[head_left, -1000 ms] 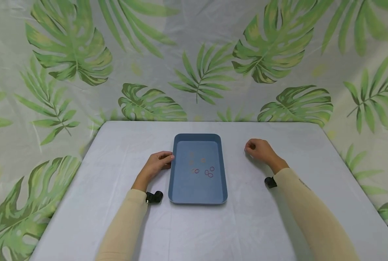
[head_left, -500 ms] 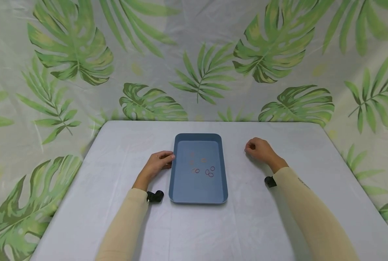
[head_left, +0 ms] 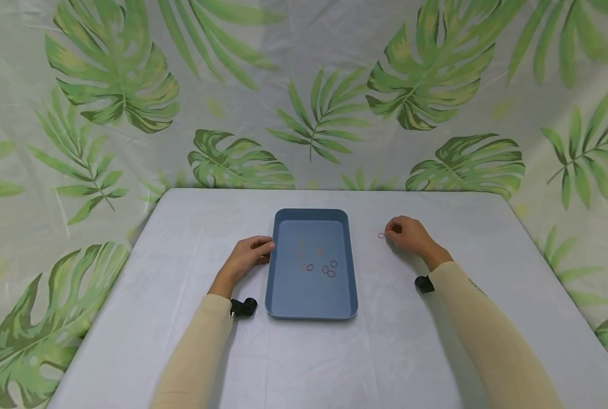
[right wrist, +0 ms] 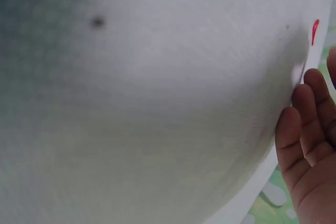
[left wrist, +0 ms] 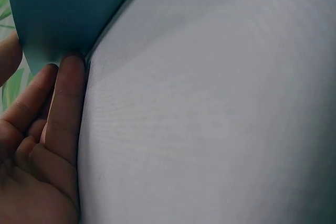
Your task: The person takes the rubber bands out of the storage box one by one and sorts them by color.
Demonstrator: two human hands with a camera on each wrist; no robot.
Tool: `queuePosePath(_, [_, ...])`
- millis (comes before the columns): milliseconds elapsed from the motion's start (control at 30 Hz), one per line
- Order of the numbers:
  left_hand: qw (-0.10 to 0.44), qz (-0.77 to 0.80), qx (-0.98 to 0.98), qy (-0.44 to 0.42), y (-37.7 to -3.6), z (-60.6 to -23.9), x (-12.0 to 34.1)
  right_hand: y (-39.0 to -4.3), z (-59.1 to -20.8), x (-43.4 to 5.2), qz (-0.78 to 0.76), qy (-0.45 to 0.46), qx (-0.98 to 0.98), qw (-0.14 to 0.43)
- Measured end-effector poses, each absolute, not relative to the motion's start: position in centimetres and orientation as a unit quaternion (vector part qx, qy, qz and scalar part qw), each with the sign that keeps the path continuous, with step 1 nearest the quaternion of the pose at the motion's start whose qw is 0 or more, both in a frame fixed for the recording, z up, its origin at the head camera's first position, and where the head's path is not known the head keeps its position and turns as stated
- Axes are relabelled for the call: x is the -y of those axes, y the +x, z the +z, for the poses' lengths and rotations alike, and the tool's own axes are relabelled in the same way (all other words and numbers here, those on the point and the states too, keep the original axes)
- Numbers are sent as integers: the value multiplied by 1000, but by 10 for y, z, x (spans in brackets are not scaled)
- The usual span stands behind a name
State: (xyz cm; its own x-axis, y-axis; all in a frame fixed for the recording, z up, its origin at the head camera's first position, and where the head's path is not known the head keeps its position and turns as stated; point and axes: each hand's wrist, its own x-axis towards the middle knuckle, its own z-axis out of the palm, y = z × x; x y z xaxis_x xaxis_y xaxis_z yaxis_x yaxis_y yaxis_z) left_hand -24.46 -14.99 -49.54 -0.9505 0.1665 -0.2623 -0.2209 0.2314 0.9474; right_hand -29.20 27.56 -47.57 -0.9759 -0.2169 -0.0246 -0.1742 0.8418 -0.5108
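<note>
On the white-covered table a blue rectangular tray lies lengthwise, with several small red and orange rubber bands scattered on its floor. Only the head view takes in both hands and the tray's contents.

From the head view, the left hand rests on the table against the tray's left rim, fingertips touching the edge, wrist straight and sleeve lying flat. The left wrist view adds the detail: fingers lie straight and together, tips pressed to the tray wall.

To the right of the tray, well apart from it, the right hand sits on the table with fingers curled. A single red rubber band lies on the cloth just off the fingertips; whether they touch it I cannot tell. The right wrist view shows relaxed fingers and the band as a red sliver.
</note>
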Motion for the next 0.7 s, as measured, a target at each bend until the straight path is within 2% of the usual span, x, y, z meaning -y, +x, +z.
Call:
queuePosePath(400, [159, 618, -770, -20, -244, -495, 150, -289, -465, -267, -293, -124, -946, 55])
queuePosePath(700, [160, 612, -774, -18, -245, -495, 150, -281, -445, -235, -307, -203, -930, 16])
